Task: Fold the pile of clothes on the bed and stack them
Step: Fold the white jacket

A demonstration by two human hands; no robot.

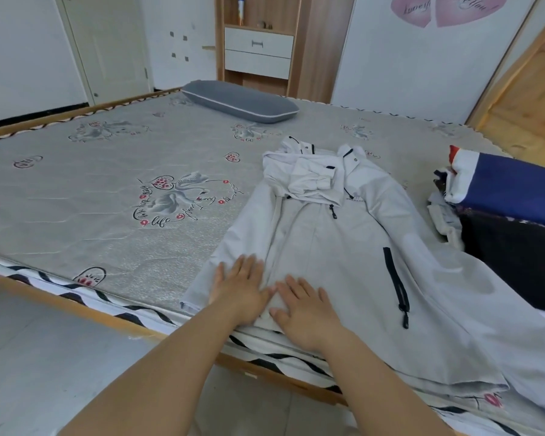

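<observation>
fingers (249, 265) of both hands straight and spread wide, gripping nothing, pressed flat on cloth. left hand (239, 291): palm down on the jacket's (343, 247) near hem, on its left panel. right hand (306, 306): palm down just beside the left, the two touching at the thumbs, over the jacket's front opening.

jacket: pale grey, hooded, laid face up on the bed (92, 190), hem at the bed's near edge, hood (299, 165) toward the far side. one sleeve (312, 180) folded across the chest, just below the hood. black pocket zip (395, 284) to the right of the right hand. right side of the jacket runs off toward the bed's near right corner.

clothes pile (501, 209): right of the jacket, touching its right sleeve; navy, white and dark pieces heaped together, unfolded.

pillow (239, 100): grey, at the bed's far edge, well apart from the jacket.

bed: grey printed mattress cover with swan and heart motifs, wooden frame.

drawers (258, 53): white fronts in a wooden unit, against the wall beyond the pillow.
</observation>
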